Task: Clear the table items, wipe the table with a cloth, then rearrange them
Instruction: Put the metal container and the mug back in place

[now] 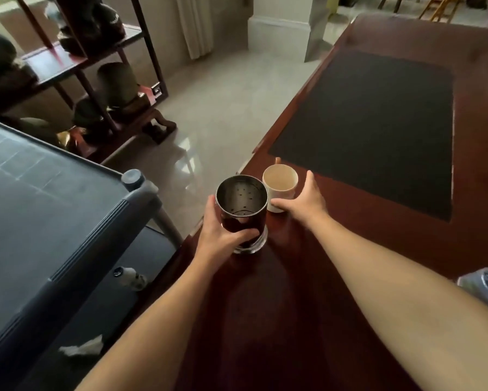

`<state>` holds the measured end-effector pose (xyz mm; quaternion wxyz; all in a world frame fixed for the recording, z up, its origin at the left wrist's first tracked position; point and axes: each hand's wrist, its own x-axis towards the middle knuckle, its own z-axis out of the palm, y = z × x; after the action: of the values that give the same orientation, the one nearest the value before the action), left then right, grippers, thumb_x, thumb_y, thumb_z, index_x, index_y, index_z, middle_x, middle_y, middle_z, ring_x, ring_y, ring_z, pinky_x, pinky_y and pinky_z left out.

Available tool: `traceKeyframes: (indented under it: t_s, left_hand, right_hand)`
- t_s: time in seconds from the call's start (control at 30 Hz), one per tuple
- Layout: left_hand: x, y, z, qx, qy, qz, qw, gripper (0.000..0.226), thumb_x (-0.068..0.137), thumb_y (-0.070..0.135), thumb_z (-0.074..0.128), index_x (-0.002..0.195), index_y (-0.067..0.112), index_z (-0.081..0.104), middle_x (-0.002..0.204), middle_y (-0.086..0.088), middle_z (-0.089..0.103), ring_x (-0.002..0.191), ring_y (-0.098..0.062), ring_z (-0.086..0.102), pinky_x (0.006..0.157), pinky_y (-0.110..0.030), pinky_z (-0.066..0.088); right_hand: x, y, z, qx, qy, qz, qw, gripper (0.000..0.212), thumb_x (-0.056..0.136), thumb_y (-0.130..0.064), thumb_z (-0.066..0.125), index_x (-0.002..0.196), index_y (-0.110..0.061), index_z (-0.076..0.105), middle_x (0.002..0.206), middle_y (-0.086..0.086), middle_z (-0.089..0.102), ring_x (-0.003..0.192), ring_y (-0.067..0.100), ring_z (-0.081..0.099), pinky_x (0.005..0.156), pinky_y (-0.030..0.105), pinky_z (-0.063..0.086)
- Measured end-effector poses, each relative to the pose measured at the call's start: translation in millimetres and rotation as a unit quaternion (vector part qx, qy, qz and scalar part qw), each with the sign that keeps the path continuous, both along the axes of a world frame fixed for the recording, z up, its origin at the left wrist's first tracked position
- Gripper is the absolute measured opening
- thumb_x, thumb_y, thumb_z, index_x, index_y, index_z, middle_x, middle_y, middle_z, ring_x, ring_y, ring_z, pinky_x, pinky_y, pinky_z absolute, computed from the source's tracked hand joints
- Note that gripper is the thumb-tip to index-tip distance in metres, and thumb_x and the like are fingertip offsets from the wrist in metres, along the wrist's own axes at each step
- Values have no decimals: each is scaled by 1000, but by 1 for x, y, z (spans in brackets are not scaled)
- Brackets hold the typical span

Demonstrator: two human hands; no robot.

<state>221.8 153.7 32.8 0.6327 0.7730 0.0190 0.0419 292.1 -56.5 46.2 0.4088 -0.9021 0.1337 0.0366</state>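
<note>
Both forearms are extended forward, bare. The left hand (pixel 220 235) is wrapped in a closed grasp, thumb across the front. The right hand (pixel 305 200) is spread, fingers curved, thumb raised.

mug (pixel 280 182) right of canister (pixel 241 206)

Both forearms are bare, with no sleeves in view. The left hand (pixel 223 235) and right hand (pixel 307 200) wear nothing: no gloves, rings or watch.
</note>
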Motion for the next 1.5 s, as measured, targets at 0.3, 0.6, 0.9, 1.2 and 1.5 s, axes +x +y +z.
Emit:
traceKeyframes:
  t_s: [0.3,0.6,0.9,1.2,1.5]
  left_hand:
    - [12,-3,-23,19,6,27,999,99,40,43,94,115,70,36,117,39,54,113,13,52,89,-7,42]
    - [12,-14,-16,25,-24,37,999,90,46,51,93,117,63,40,117,37,55,113,11,52,88,-5,42]
    - [12,-52,1,-11,-26,10,1000,106,39,61,91,130,39,43,117,26,59,114,0,58,98,-33,50]
    - [3,-124,20,-26,-54,-95,994,89,47,47,92,117,63,39,116,33,56,110,8,56,84,-9,46]
    - [-2,-163,9,-26,-40,-145,988,89,48,45,94,116,64,39,116,31,57,107,10,56,81,-8,46]
  right_hand:
    - [29,14,-27,78,-31,-17,996,124,37,-69,72,145,-27,27,141,-1,48,127,20,46,97,31,39]
    - [11,11,-18,98,-80,-50,991,81,53,-54,81,121,-30,45,116,-7,60,102,17,58,83,33,47]
    - [-53,-40,2,96,-105,-133,981,74,56,-47,85,115,-33,43,112,-8,59,98,16,57,79,31,46]
    - [-123,-105,7,55,-112,-242,962,68,56,-54,83,106,-40,39,104,-11,57,89,14,55,70,30,39]
    - [-154,-131,-11,54,-98,-313,943,71,51,-62,82,105,-42,39,101,-17,59,87,12,59,68,33,45]
